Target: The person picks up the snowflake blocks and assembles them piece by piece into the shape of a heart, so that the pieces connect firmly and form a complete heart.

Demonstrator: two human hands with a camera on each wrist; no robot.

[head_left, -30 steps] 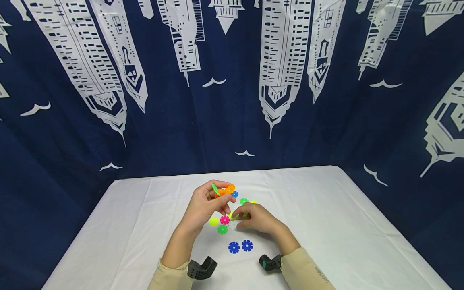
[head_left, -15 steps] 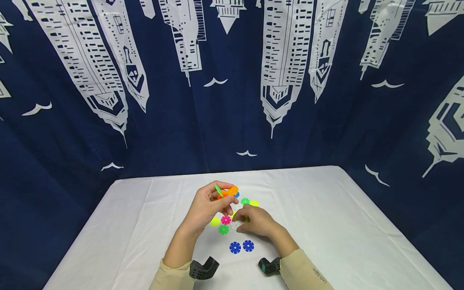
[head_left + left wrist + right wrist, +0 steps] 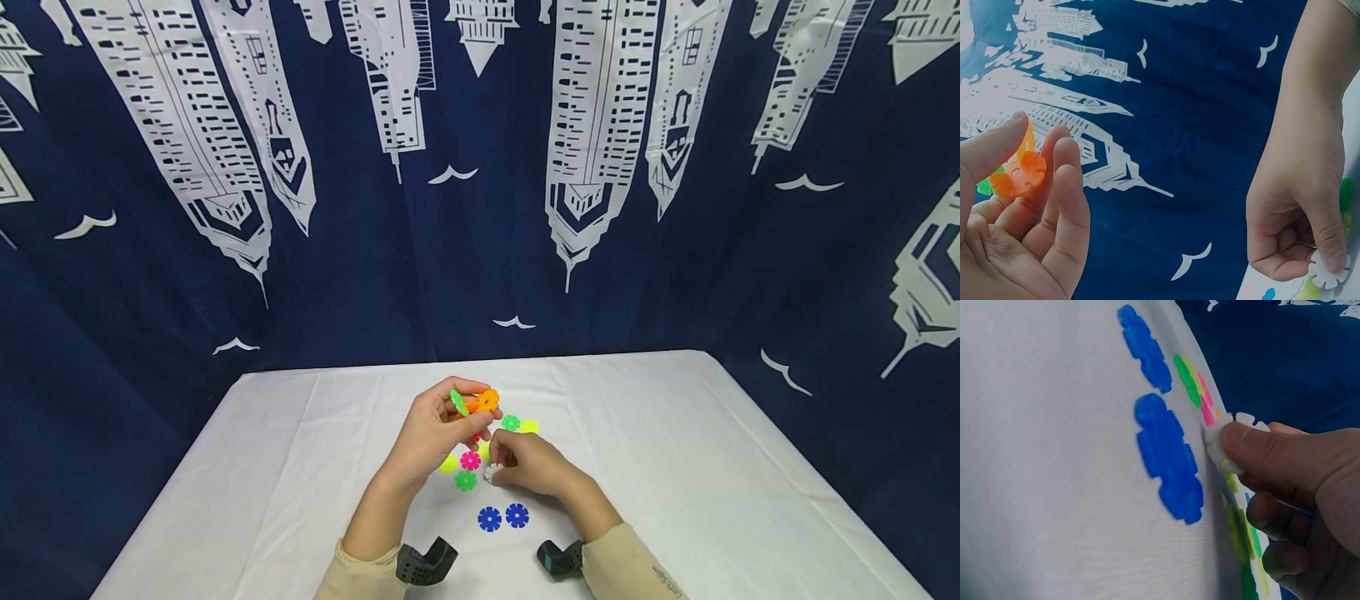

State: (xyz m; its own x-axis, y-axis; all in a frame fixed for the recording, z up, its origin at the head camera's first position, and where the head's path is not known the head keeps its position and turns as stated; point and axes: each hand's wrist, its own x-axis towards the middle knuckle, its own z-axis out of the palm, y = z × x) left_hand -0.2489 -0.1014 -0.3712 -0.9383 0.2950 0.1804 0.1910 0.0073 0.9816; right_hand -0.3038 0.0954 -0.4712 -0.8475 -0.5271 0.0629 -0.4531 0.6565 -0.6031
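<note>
My left hand (image 3: pixel 429 435) is raised over the table and pinches joined notched discs between thumb and fingers. An orange disc (image 3: pixel 488 400) and a green disc (image 3: pixel 458 402) show in that joined piece; in the left wrist view, an orange disc (image 3: pixel 1021 178) faces the camera. Low at the tabletop, my right hand (image 3: pixel 536 463) pinches a white notched disc (image 3: pixel 1329 272) between thumb and index finger. The right wrist view has the thumb covering part of this white disc (image 3: pixel 1215 447), which stands tilted.
Two blue discs (image 3: pixel 490 519) lie nearest me on the white tabletop (image 3: pixel 637 467). Pink (image 3: pixel 470 461), green (image 3: pixel 466 481) and yellow (image 3: pixel 448 464) discs lie beneath the left hand. Farther back are another green disc (image 3: pixel 511 422) and a yellow one (image 3: pixel 528 427). A patterned blue cloth (image 3: pixel 450 275) hangs behind.
My right thumb and index finger have come together on the white disc and tipped it up from the table. My left hand keeps its joined discs, shifted slightly right in view.
</note>
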